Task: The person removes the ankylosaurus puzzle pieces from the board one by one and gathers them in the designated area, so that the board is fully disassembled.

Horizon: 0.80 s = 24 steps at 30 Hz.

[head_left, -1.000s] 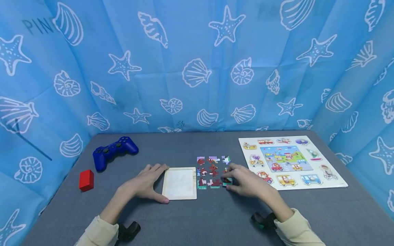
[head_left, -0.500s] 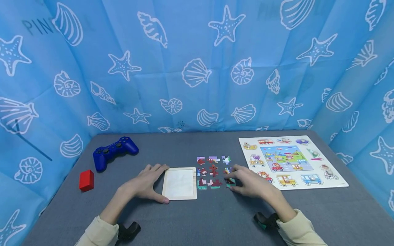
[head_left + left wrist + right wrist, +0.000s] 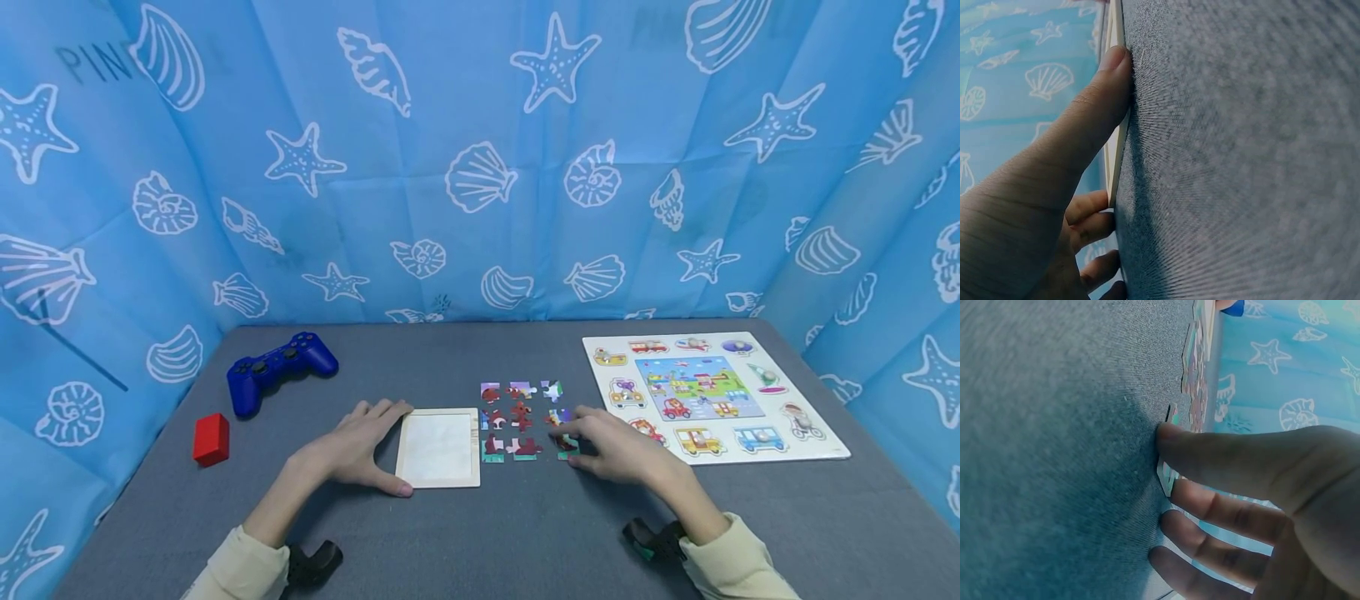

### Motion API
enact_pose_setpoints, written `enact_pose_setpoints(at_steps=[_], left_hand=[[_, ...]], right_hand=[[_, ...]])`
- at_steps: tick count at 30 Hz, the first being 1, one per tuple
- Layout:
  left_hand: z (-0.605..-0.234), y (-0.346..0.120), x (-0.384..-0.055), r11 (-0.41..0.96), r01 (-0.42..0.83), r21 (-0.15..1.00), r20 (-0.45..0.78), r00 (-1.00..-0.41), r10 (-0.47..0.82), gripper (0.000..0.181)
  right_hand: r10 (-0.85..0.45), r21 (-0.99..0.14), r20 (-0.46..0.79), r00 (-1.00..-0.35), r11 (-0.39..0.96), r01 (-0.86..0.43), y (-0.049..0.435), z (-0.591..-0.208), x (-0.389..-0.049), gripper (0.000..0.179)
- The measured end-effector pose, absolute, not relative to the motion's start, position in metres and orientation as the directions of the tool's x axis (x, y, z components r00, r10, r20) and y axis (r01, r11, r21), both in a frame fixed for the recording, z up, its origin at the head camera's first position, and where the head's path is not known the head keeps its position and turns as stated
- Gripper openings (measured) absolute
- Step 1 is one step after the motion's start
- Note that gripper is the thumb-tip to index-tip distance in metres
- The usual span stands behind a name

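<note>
A small wooden puzzle tray (image 3: 442,483) with a pale, bare inside lies flat on the table. My left hand (image 3: 352,446) grips its left side, thumb at the near left corner and index finger at the far left corner. To its right, several jigsaw pieces (image 3: 521,412) with red and purple printing lie apart in rough rows. My right hand (image 3: 618,450) pinches the near right jigsaw piece (image 3: 1165,478) between thumb and index finger, low at the tabletop. The fingers partly hide this piece and the jigsaw piece (image 3: 553,417) behind it.
A white peg puzzle board (image 3: 798,446) with vehicle pictures lies at the right. At the left are a blue game controller (image 3: 281,367) and a red block (image 3: 211,440). A blue seashell curtain (image 3: 480,242) hangs behind the grey table (image 3: 480,546).
My right hand has slid a little to the right with the near right jigsaw piece, widening its gap from the middle column. The left hand and the tray have stayed put.
</note>
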<state>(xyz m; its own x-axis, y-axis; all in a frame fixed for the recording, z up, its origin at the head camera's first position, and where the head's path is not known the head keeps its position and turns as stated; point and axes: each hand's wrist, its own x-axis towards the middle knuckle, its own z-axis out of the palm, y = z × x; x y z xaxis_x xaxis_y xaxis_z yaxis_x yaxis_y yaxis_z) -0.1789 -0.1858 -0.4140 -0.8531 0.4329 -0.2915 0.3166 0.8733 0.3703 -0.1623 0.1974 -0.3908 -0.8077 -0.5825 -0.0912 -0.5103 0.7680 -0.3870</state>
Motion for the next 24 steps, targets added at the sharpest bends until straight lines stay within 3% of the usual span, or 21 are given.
enact_pose_setpoints(at_steps=[24], left_hand=[[-0.412,-0.1867,-0.1779,0.878,0.281,0.387,-0.325,-0.85,0.415,0.118]], right_hand=[[-0.559,-0.373,-0.104,-0.823,0.789,-0.488,0.198,-0.3907,-0.1605,0.035]])
